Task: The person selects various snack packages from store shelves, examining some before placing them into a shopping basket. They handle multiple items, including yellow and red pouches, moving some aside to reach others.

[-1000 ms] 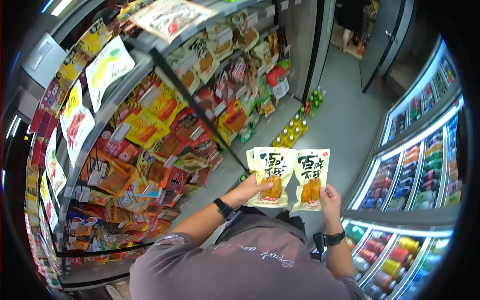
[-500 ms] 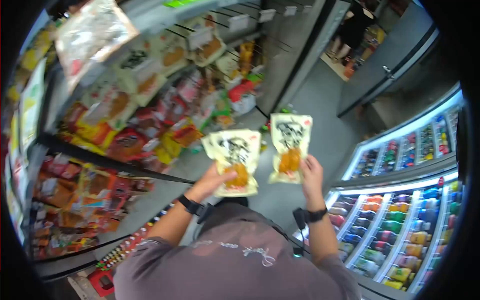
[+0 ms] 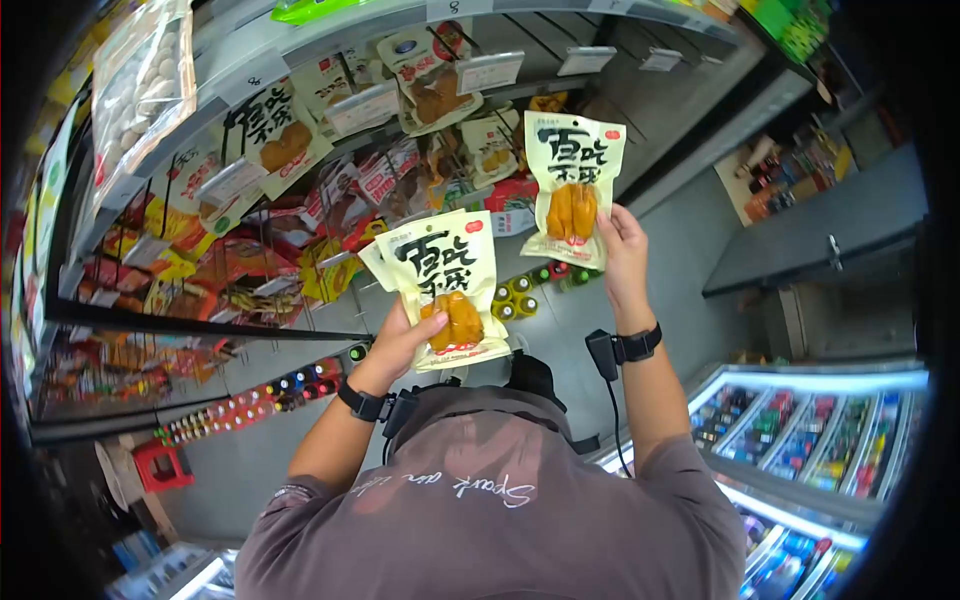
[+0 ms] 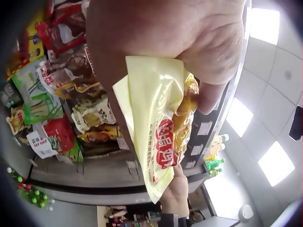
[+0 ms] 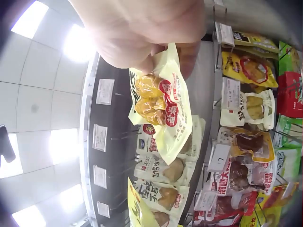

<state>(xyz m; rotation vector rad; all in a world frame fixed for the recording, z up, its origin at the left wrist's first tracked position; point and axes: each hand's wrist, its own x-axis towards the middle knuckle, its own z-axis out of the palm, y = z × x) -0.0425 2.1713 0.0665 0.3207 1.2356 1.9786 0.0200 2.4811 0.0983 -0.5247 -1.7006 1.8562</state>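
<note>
In the head view my left hand grips cream snack packets with black lettering and a clear window showing golden-brown meat. A second packet's edge shows behind the front one, and the thumb lies across the window. My right hand pinches a similar snack packet by its lower right side, higher and nearer the shelf. The left wrist view shows the held packets from below, tilted, with a red label. From the right wrist, the single packet hangs under the fingers, before the hanging stock.
Racks of hanging snack bags with price tags stand ahead and to the left. Bottles line the floor along the rack's foot. A red stool is at the left, a grey door and lit drinks coolers at the right.
My body has turned toward the rack, and the coolers have shifted down and right in view. The right hand has risen with its packet toward the shelf; both hands keep their grip.
</note>
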